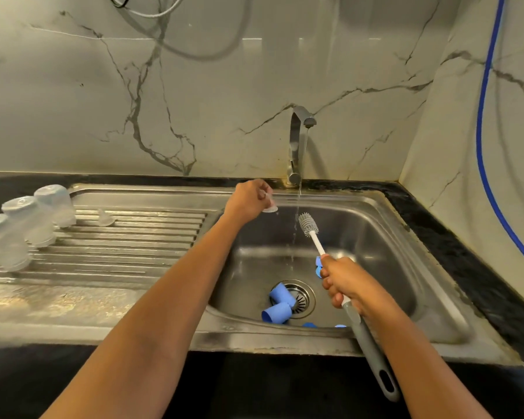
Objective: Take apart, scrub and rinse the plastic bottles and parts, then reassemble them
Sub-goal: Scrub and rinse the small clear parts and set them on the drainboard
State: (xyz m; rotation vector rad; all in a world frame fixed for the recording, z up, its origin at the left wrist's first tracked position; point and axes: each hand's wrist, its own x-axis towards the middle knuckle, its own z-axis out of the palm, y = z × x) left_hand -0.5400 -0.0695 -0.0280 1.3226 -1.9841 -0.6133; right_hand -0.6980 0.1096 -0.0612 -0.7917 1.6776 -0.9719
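My left hand point(248, 199) pinches a small clear teat point(269, 207) over the back left of the sink basin point(375, 225), just left of the running water. My right hand point(345, 282) grips the handle of a long bottle brush point(308, 224); its grey bristle head points up beside the stream. Three clear plastic bottles point(28, 225) stand upside down on the draining board point(133, 237), with another clear teat point(105, 218) beside them. Two blue caps point(280, 303) lie by the drain, and more blue parts point(318, 266) show behind my right hand and at the basin's front edge.
A steel tap point(297, 140) at the back runs a thin stream into the basin. A black counter point(466, 252) surrounds the sink, with marble wall behind and to the right. A blue hose point(484, 131) runs down the right wall.
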